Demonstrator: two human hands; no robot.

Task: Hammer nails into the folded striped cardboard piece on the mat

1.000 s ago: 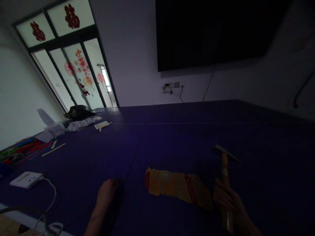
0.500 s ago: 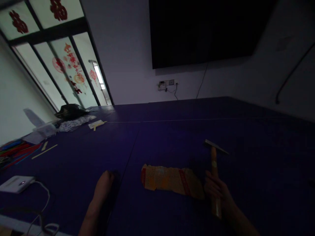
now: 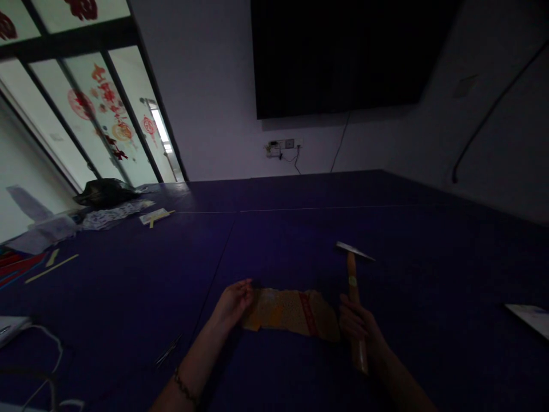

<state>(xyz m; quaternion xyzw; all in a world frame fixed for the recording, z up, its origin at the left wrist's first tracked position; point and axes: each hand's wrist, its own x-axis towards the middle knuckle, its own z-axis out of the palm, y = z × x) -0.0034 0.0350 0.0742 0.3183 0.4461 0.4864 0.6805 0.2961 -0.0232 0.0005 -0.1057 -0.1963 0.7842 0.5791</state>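
My right hand (image 3: 357,323) is wrapped round the wooden handle of a hammer (image 3: 352,281), its narrow metal head pointing away from me. A torn, flat piece of brown cardboard (image 3: 291,312) with a red printed band lies in front of me, between my hands. Over its left end is my left hand (image 3: 235,302), thumb and fingers pinched together; whatever they hold is too small and dark to make out. Several thin metal pieces like nails (image 3: 168,350) lie on the purple tabletop (image 3: 274,246), left of my left forearm.
A white device (image 3: 12,329) with a cable sits at the left edge. Farther back are pale strips (image 3: 51,269), a patterned cloth or paper (image 3: 114,214) and a black bag (image 3: 107,191). A white flat object (image 3: 529,317) shows at the right edge. A dark screen (image 3: 351,57) hangs on the wall.
My left hand has moved right, from beside the table seam to the cardboard's left end, uncovering the thin metal pieces. The hammer stays in my right hand. The view has turned slightly right.
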